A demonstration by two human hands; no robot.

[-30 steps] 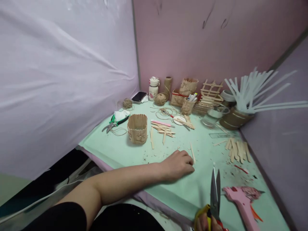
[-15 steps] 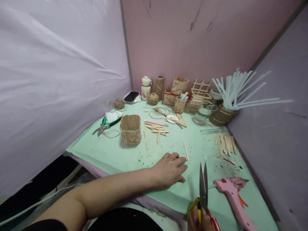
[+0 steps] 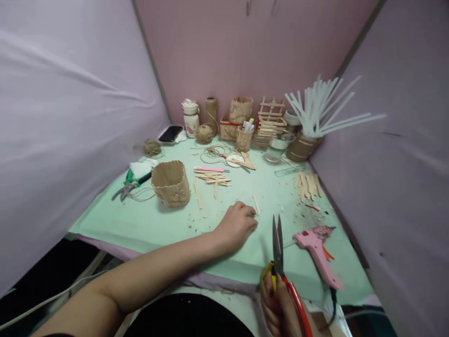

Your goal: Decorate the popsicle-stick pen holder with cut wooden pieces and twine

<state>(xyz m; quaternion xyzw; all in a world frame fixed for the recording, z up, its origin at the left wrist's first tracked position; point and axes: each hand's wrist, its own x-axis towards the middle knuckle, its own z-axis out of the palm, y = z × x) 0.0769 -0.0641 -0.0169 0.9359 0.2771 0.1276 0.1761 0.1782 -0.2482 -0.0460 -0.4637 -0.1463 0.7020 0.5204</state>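
1. Gripped the scissors (image 3: pixel 278 250) in a closed right hand (image 3: pixel 277 304) at the front edge of the table (image 3: pixel 115 222), with blades parted slightly and pointing away from the body.
2. Rested the left hand (image 3: pixel 236 227) on the green cloth, fingers curled, just beside a thin wooden stick (image 3: pixel 256 206); could not tell if holding anything beneath.
3. Stretched the left forearm (image 3: pixel 168 262) across the front edge, taking up much of the near left side.
4. Left a scrap-flecked stretch of cloth between left hand and stick-walled basket (image 3: pixel 171 196), with pruners (image 3: pixel 128 186) between basket and left edge.
5. Allowed tighter room between scissors and pink glue gun (image 3: pixel 317 252), with nozzle toward the right edge.
6. Lined the far side with a bottle (image 3: pixel 191 124), a glass (image 3: pixel 277 150) and a jar of white rods (image 3: pixel 303 146).
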